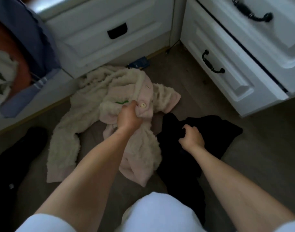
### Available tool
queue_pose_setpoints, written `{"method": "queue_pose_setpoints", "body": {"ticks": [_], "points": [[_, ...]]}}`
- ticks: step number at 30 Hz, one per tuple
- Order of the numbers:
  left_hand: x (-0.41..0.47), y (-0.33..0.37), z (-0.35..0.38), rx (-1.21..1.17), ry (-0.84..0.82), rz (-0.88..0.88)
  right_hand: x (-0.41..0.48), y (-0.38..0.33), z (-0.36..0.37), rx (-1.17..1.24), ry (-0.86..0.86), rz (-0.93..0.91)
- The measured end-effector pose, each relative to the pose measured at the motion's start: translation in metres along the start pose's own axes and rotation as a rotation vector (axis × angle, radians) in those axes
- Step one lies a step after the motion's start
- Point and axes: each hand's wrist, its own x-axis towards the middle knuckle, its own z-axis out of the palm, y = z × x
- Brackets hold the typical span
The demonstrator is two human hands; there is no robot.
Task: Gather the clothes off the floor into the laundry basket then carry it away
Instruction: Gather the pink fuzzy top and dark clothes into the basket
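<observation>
A fluffy cream and pale pink buttoned coat [86, 114] lies spread on the floor in the middle of the view. My left hand [129, 115] grips a bunch of its front just below a button. To its right lies a black garment [215, 129]; my right hand [191, 138] holds a fold of it with curled fingers. At the far left edge stands a blue fabric laundry basket [31, 42] with a white garment [2, 72] inside it.
White cabinets with drawers stand behind [101, 30] and to the right [227, 56], their black handles jutting out. A small dark blue object [140, 62] lies by the cabinet base. Another dark garment [18, 156] lies at the lower left. Grey floor shows at the right.
</observation>
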Motion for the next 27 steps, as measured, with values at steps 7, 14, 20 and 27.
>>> {"method": "queue_pose_setpoints", "body": {"ticks": [7, 14, 20, 27], "points": [[-0.064, 0.035, -0.103, -0.028, 0.039, -0.104, -0.053, -0.06, -0.092, 0.07, 0.005, -0.129], [-0.165, 0.057, -0.253, -0.047, 0.06, -0.255, -0.172, -0.142, -0.205, 0.134, -0.042, -0.209], [-0.252, 0.09, -0.378, -0.011, 0.116, -0.265, -0.28, -0.239, -0.289, 0.041, -0.124, -0.416], [-0.367, 0.111, -0.501, -0.008, 0.286, -0.385, -0.399, -0.309, -0.368, -0.051, -0.22, -0.673]]}}
